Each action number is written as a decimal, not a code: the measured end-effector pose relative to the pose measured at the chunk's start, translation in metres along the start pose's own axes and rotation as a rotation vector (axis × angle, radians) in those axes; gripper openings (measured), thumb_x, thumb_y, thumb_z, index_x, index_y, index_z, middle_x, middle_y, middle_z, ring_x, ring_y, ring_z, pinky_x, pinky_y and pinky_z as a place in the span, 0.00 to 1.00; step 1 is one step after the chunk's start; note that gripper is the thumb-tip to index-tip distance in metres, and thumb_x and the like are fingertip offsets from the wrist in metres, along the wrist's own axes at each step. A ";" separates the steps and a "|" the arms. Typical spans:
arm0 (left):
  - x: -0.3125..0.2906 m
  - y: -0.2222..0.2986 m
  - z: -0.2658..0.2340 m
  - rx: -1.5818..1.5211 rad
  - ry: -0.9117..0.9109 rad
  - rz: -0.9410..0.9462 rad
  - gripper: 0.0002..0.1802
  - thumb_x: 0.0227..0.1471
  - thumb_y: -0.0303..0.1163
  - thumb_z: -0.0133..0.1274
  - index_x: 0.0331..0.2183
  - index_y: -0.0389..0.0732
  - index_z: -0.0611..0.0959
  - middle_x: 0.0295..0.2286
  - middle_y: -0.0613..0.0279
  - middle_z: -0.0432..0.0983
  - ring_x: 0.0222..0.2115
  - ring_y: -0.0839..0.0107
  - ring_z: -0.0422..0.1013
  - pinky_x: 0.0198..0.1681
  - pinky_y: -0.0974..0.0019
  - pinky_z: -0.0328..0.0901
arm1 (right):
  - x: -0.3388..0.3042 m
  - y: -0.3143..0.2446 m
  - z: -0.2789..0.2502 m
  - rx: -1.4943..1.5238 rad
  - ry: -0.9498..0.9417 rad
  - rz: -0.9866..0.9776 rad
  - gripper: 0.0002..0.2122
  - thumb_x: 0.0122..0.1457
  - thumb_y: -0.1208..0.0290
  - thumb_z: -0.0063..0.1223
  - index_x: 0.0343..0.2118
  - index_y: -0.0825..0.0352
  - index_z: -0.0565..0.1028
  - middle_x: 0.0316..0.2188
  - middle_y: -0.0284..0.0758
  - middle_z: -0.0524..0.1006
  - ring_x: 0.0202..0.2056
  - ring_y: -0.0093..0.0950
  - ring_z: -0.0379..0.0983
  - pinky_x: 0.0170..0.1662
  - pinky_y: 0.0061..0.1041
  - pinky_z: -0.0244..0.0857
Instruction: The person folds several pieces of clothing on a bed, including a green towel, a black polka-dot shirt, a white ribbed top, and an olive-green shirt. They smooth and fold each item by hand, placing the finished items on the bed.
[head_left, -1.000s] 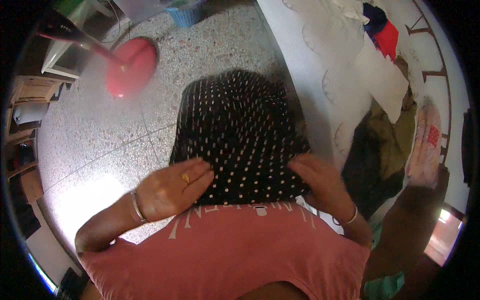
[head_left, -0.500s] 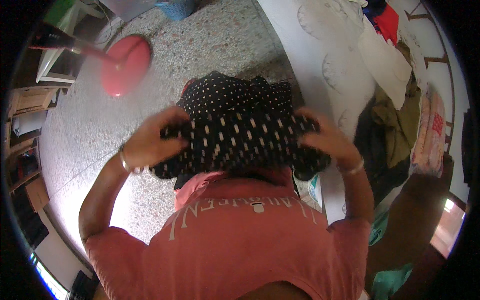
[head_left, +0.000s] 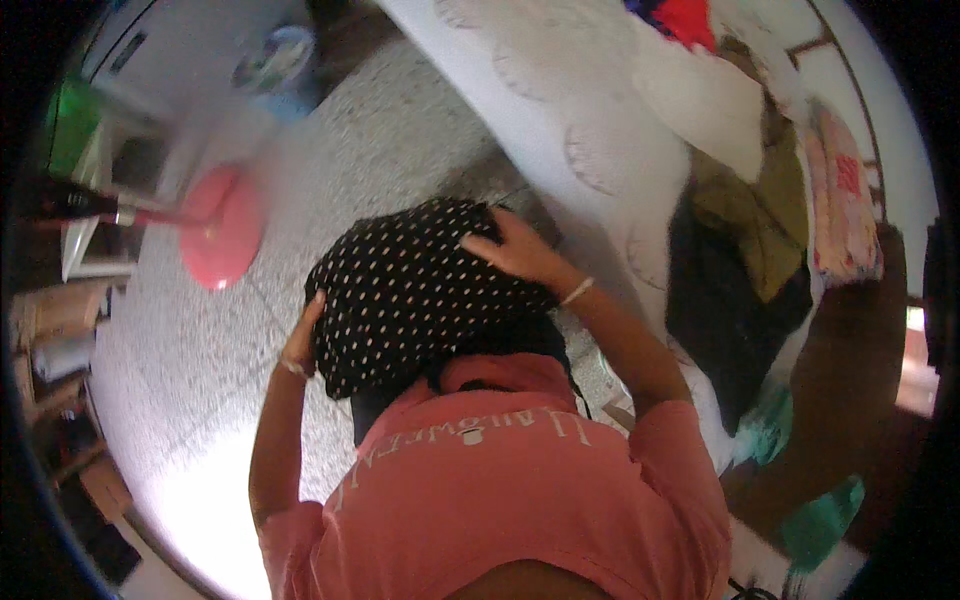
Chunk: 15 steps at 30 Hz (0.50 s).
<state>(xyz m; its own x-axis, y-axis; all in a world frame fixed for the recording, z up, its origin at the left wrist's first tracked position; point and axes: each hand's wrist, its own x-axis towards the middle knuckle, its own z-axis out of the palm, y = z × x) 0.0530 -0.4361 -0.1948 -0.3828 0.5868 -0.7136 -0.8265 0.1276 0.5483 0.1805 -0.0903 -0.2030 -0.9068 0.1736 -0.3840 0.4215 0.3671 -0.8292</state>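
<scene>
A black cloth with small white dots [head_left: 400,290] lies folded into a rounded bundle on my lap, its kind of garment not plain. My left hand [head_left: 305,340] holds its left side, thumb on top and the other fingers hidden by the fabric. On the far right side, my right hand [head_left: 525,255] grips the bundle, thumb laid over the dots and fingers curving over the edge.
At my right stands a bed with a white patterned sheet [head_left: 560,110], bearing dark and olive clothes [head_left: 745,220] and a folded pink blanket [head_left: 840,200]. A fan with a round pink base [head_left: 222,245] stands on the speckled floor at left. A blue basket [head_left: 285,75] sits farther back.
The cloth was spread between my hands and is now gathered into a rounder bundle. My right hand moved far and left onto it, my left hand lower along its side. The view has turned.
</scene>
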 end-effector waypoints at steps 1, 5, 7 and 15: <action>0.005 -0.008 -0.007 -0.070 -0.016 -0.031 0.35 0.54 0.53 0.47 0.55 0.38 0.66 0.48 0.54 0.70 0.46 0.63 0.70 0.49 0.61 0.66 | 0.010 0.015 0.010 -0.126 0.058 0.007 0.43 0.48 0.36 0.48 0.51 0.80 0.65 0.52 0.57 0.64 0.54 0.50 0.59 0.57 0.40 0.53; 0.005 -0.003 0.009 -0.126 -0.021 -0.082 0.33 0.52 0.50 0.49 0.51 0.36 0.71 0.44 0.52 0.73 0.41 0.62 0.74 0.43 0.62 0.70 | 0.032 -0.010 0.014 -0.330 -0.029 0.150 0.47 0.42 0.26 0.42 0.41 0.78 0.73 0.42 0.55 0.72 0.46 0.52 0.67 0.54 0.49 0.53; 0.011 0.001 0.006 -0.080 0.023 -0.039 0.31 0.51 0.48 0.50 0.49 0.34 0.72 0.43 0.52 0.74 0.39 0.62 0.74 0.43 0.63 0.70 | 0.037 -0.017 0.014 -0.374 -0.029 0.099 0.40 0.43 0.33 0.48 0.38 0.77 0.74 0.38 0.54 0.75 0.43 0.49 0.71 0.47 0.42 0.60; 0.019 0.014 -0.005 0.020 0.146 0.196 0.29 0.46 0.38 0.49 0.47 0.29 0.73 0.42 0.51 0.74 0.41 0.61 0.72 0.45 0.60 0.68 | 0.050 -0.007 0.016 0.220 -0.062 -0.115 0.25 0.44 0.61 0.56 0.39 0.78 0.68 0.32 0.46 0.74 0.35 0.33 0.71 0.37 0.31 0.66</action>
<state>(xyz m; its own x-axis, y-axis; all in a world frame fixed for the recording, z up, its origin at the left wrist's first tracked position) 0.0319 -0.4271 -0.2029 -0.5921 0.4804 -0.6471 -0.7227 0.0388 0.6901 0.1318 -0.0990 -0.2228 -0.9500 0.0838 -0.3007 0.3110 0.1720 -0.9347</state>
